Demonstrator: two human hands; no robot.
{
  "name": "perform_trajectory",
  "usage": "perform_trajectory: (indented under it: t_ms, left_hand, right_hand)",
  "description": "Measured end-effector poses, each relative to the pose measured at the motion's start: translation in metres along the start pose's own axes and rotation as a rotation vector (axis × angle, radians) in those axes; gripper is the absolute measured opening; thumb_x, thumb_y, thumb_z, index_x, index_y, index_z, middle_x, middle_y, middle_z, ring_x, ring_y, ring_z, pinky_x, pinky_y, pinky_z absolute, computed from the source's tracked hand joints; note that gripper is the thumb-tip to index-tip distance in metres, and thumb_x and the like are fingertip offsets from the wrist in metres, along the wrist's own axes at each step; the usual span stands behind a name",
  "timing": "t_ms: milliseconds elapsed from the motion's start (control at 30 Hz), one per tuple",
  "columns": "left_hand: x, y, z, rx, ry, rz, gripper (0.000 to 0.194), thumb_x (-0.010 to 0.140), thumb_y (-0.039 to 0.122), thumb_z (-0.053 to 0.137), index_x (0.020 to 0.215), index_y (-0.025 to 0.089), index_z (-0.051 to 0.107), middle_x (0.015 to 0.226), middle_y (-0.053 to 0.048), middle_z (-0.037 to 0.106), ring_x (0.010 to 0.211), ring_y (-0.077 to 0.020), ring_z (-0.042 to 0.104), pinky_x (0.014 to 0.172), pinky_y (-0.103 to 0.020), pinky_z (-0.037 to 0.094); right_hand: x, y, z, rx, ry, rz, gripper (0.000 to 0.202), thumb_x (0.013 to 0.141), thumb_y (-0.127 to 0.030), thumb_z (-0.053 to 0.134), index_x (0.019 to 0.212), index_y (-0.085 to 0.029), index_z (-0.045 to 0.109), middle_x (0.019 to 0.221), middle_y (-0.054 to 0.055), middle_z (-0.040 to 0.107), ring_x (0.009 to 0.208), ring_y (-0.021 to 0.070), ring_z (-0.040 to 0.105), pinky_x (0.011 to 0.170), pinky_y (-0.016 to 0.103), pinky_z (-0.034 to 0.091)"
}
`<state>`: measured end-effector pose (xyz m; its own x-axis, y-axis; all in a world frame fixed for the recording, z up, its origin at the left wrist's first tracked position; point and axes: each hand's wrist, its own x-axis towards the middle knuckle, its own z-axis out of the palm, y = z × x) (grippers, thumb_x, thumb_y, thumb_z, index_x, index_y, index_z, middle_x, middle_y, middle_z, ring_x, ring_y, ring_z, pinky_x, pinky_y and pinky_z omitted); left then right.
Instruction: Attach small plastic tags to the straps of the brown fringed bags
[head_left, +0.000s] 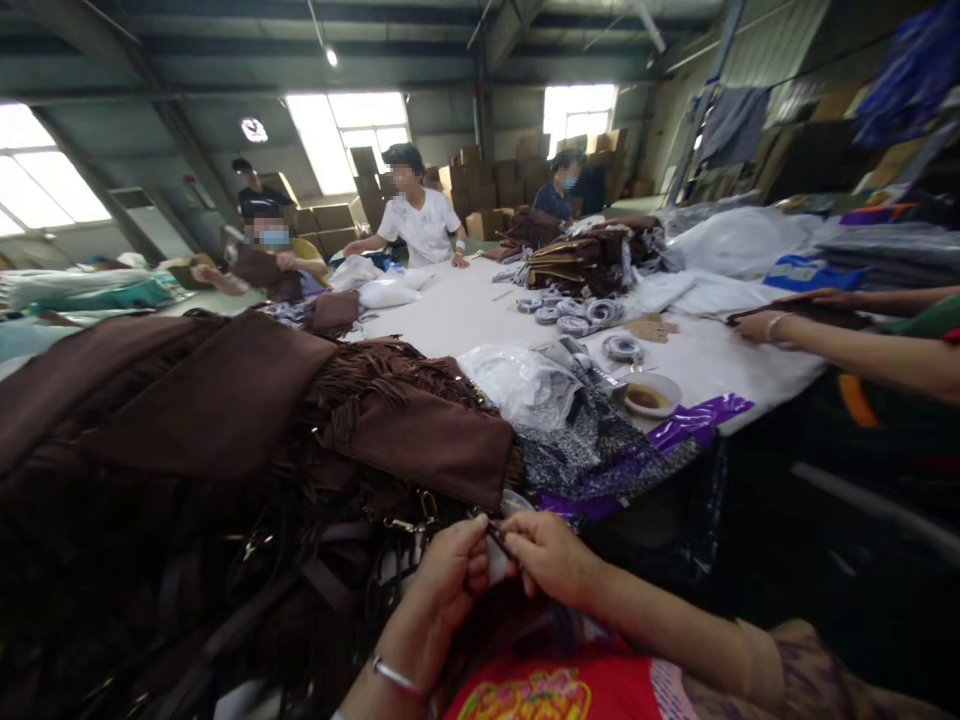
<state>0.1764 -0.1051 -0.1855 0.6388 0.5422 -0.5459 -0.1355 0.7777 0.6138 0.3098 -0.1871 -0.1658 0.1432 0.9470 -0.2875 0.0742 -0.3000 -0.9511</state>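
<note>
Red cloth (559,690) with a yellow pattern lies nearest us, and on the table (420,325) beyond, to the right of the brown bags (427,440), we see a pale bowl (652,395) holding something brown, near a crumpled clear plastic bag (521,385), with cardboard boxes (487,185) stacked far off, their contents hidden. Our left hand (454,570) reaches up from the near edge and our right hand (551,555) slants in from the right, fingers curled, both pinching a small dark piece (493,530) between them at the pile's near right corner.
</note>
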Motion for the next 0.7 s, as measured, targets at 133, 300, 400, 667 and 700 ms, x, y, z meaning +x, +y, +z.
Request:
perform_trajectory:
  t_ms: [133,300,400,667,700]
  left_hand:
    - [-0.002,0.001,-0.004,-0.105,-0.136,-0.081,0.026,0.075,0.030,0.073,0.079,0.012,0.055,0.049,0.013,0.027,0.039,-0.0001,0.021,0.038,-0.012,0.017]
    - [-0.001,-0.003,-0.003,-0.146,-0.084,-0.031,0.027,0.076,0.032,0.073,0.081,0.011,0.057,0.048,0.011,0.034,0.038,-0.0007,0.026,0.038,-0.013,0.023]
    - [-0.004,-0.006,0.005,-0.115,-0.003,0.036,0.035,0.069,0.037,0.078,0.072,0.014,0.052,0.047,0.010,0.039,0.038,-0.0014,0.031,0.039,-0.014,0.025]
    - [-0.009,-0.007,0.007,-0.069,0.023,0.073,0.041,0.065,0.043,0.081,0.070,0.016,0.050,0.050,0.009,0.039,0.039,-0.0024,0.033,0.039,-0.015,0.023]
    - [-0.008,-0.008,0.005,-0.074,0.015,0.051,0.040,0.063,0.042,0.082,0.075,0.015,0.055,0.052,0.008,0.041,0.041,-0.0034,0.038,0.041,-0.016,0.027]
  right_hand:
    - [0.000,0.004,0.002,0.076,-0.123,0.063,0.031,0.082,-0.045,0.045,0.076,-0.017,0.056,0.062,-0.001,0.064,0.034,0.0067,0.048,0.034,0.018,0.028]
    - [-0.004,0.004,0.004,-0.069,-0.079,-0.083,0.043,0.090,-0.054,0.039,0.077,-0.018,0.060,0.068,0.003,0.067,0.046,0.0117,0.056,0.042,0.023,0.034]
    - [-0.007,-0.003,0.003,-0.375,0.073,-0.270,0.030,0.085,-0.046,0.057,0.068,-0.021,0.062,0.066,0.003,0.067,0.059,0.0161,0.057,0.053,0.028,0.036]
    - [-0.002,-0.007,0.006,-0.370,0.023,-0.166,0.031,0.086,-0.033,0.048,0.059,-0.020,0.053,0.056,0.002,0.059,0.051,0.0138,0.052,0.050,0.027,0.033]
    - [0.000,-0.005,0.008,-0.265,-0.015,-0.095,0.033,0.087,-0.038,0.046,0.060,-0.020,0.052,0.053,0.001,0.057,0.045,0.0122,0.049,0.046,0.026,0.032]
